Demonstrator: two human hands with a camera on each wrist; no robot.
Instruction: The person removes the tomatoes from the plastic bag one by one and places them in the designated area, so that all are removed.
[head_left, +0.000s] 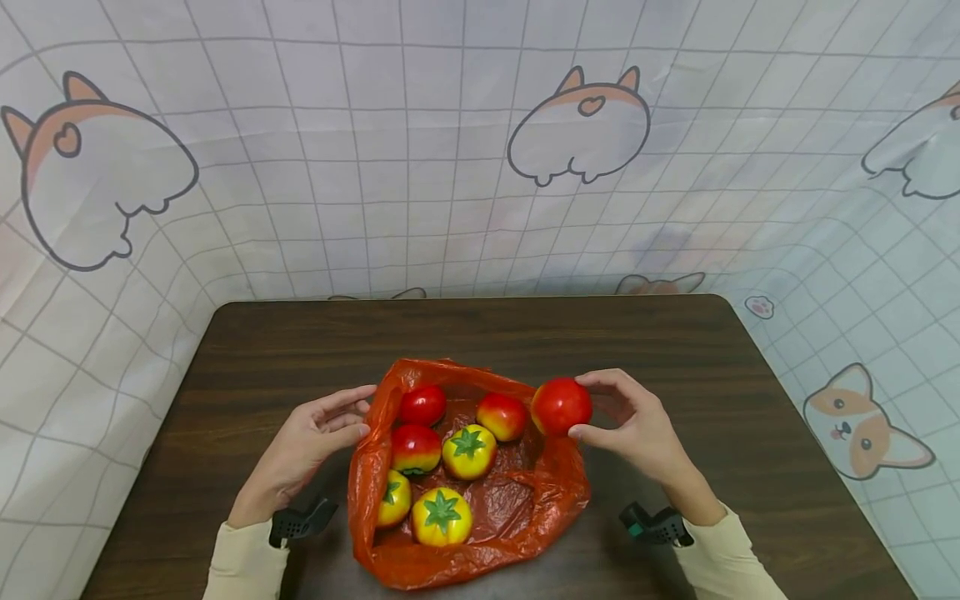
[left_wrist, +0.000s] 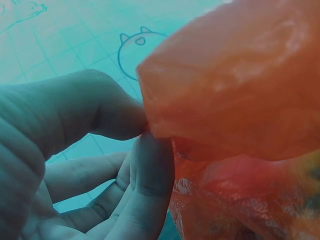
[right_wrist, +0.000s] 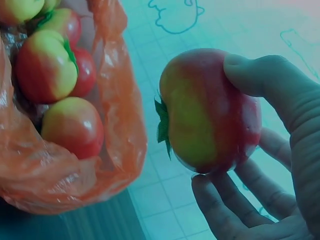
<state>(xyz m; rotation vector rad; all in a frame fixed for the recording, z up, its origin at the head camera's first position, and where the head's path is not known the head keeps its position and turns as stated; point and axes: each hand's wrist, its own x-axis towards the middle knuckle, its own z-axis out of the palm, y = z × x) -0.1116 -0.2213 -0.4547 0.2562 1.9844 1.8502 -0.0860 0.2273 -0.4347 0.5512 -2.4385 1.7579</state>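
An orange-red plastic bag [head_left: 431,571] lies with its mouth wide on the table, and several red-and-yellow tomatoes [head_left: 442,518] with green star-shaped leaves sit inside. At the bag's left rim is my left hand [head_left: 311,437]. The left wrist view shows its thumb and index finger pinching the film of the bag [left_wrist: 225,95]. Beyond the right rim my right hand [head_left: 641,429] grips a single tomato [head_left: 561,406] between thumb and fingers. In the right wrist view this tomato [right_wrist: 210,112] is apart from the bag, its leafy end facing the bag.
The dark wooden table [head_left: 270,342] has rounded far corners. Behind it and at both sides hangs a white grid-patterned cloth [head_left: 435,167] with cartoon corgis. Black straps with small devices [head_left: 303,521] are on both wrists.
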